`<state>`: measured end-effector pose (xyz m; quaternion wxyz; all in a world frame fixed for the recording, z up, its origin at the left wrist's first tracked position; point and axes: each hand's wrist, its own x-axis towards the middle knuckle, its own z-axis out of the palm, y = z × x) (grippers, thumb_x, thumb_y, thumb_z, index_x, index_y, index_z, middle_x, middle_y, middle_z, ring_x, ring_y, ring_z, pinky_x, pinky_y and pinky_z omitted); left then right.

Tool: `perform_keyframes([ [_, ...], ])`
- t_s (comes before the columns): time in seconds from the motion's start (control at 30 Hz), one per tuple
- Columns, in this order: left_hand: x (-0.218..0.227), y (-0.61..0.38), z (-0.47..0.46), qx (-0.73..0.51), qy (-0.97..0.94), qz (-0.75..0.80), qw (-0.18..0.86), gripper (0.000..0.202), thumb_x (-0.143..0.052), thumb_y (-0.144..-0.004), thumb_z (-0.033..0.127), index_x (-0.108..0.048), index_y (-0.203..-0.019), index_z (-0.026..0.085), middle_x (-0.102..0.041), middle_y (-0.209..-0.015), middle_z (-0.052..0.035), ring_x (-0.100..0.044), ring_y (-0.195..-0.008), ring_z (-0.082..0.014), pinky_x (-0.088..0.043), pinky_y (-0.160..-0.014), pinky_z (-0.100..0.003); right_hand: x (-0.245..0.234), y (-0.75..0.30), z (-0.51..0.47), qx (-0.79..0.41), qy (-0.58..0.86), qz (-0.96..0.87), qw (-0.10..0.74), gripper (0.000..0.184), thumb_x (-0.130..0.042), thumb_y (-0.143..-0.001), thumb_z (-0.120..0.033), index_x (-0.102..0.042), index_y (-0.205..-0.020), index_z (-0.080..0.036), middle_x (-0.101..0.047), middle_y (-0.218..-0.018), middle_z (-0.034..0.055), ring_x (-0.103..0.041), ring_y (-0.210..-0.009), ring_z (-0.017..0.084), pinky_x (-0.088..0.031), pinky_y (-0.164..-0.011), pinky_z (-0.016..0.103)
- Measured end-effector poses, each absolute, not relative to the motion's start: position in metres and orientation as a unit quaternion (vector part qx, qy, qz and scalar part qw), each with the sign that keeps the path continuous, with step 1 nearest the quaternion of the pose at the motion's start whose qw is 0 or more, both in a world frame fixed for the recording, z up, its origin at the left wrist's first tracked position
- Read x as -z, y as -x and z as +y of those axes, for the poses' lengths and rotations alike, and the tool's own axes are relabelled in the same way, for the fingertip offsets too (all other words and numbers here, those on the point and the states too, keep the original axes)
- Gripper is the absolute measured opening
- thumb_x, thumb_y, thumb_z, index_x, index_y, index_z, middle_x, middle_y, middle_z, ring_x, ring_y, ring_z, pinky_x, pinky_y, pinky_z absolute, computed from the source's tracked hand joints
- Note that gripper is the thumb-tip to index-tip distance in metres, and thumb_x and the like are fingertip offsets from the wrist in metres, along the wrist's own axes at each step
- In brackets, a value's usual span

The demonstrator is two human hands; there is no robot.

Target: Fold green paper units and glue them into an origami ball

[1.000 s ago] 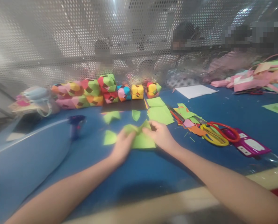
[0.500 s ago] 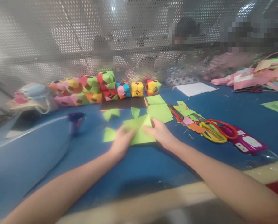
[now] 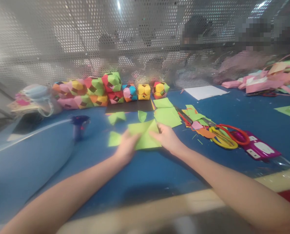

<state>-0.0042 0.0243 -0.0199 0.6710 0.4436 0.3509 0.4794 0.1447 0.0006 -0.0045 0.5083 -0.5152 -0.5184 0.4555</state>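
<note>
L hand (image 3: 127, 145) & R hand (image 3: 168, 138) half-curled, both pinching creased lt-green paper sheet (image 3: 145, 139); purple power strip (image 3: 261, 148) markings too blurry.

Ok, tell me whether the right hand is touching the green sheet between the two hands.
Touching. The head view shows the right hand at the right side of the green sheet, its thumb overlapping the paper with no visible gap.

Left hand (image 3: 127, 145) blurred, pink pile (image 3: 259, 84) cut off
</note>
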Motion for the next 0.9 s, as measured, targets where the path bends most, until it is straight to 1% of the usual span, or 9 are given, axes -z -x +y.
perform_keyframes([
  [0.13, 0.0195, 0.0045, 0.0243, -0.485, -0.448, 0.35, 0.664, 0.026, -0.067, -0.069, 0.021, -0.064, -0.094, 0.016, -0.071, -0.091, -0.0057, -0.067, -0.078, -0.0182, -0.053, -0.072, -0.032, 0.0052, -0.1459, 0.0018, -0.445, 0.516, -0.524, 0.511, 0.019, -0.059, -0.065, -0.027, -0.059, -0.082, -0.017, -0.068, -0.079, 0.0045, -0.064, -0.071, 0.018, -0.051, -0.062, 0.029],
  [0.33, 0.0232, 0.0057, 0.0251, -0.476, -0.466, 0.351, 0.658, 0.023, -0.066, -0.07, 0.022, -0.063, -0.093, 0.016, -0.07, -0.093, -0.0055, -0.066, -0.076, -0.0169, -0.053, -0.071, -0.03, 0.0048, -0.1456, 0.0006, -0.425, 0.511, -0.55, 0.505, 0.017, -0.057, -0.066, -0.028, -0.058, -0.079, -0.018, -0.067, -0.077, 0.0038, -0.062, -0.069, 0.017, -0.051, -0.065, 0.031],
  [0.47, 0.0264, 0.0074, 0.0272, -0.468, -0.491, 0.353, 0.644, 0.03, -0.068, -0.07, 0.022, -0.061, -0.098, 0.017, -0.07, -0.096, -0.0063, -0.066, -0.079, -0.0177, -0.053, -0.074, -0.032, 0.0047, -0.1444, 0.0001, -0.434, 0.495, -0.554, 0.51, 0.017, -0.056, -0.065, -0.028, -0.056, -0.078, -0.018, -0.066, -0.077, 0.0032, -0.061, -0.068, 0.017, -0.051, -0.064, 0.03],
  [0.57, 0.028, 0.0081, 0.0278, -0.465, -0.501, 0.35, 0.64, 0.034, -0.07, -0.069, 0.023, -0.061, -0.101, 0.017, -0.069, -0.099, -0.0078, -0.066, -0.081, -0.0194, -0.053, -0.074, -0.033, 0.0026, -0.1443, -0.0003, -0.425, 0.508, -0.56, 0.497, 0.016, -0.056, -0.066, -0.028, -0.057, -0.078, -0.018, -0.066, -0.078, 0.0034, -0.062, -0.071, 0.017, -0.05, -0.064, 0.03],
  [0.7, 0.0278, 0.0073, 0.0268, -0.467, -0.492, 0.344, 0.649, 0.034, -0.072, -0.067, 0.023, -0.062, -0.099, 0.017, -0.069, -0.098, -0.0073, -0.067, -0.081, -0.0209, -0.054, -0.073, -0.034, -0.0004, -0.1457, -0.001, -0.406, 0.529, -0.576, 0.473, 0.017, -0.054, -0.067, -0.027, -0.06, -0.08, -0.017, -0.067, -0.077, 0.0031, -0.061, -0.07, 0.017, -0.049, -0.062, 0.028],
  [0.9, 0.0266, 0.0066, 0.0262, -0.466, -0.489, 0.34, 0.655, 0.034, -0.073, -0.067, 0.023, -0.062, -0.098, 0.017, -0.07, -0.097, -0.0069, -0.067, -0.081, -0.0212, -0.054, -0.074, -0.035, 0.0001, -0.1463, -0.0013, -0.405, 0.527, -0.582, 0.469, 0.02, -0.054, -0.068, -0.026, -0.061, -0.084, -0.016, -0.067, -0.079, 0.0039, -0.061, -0.07, 0.017, -0.049, -0.062, 0.028],
])
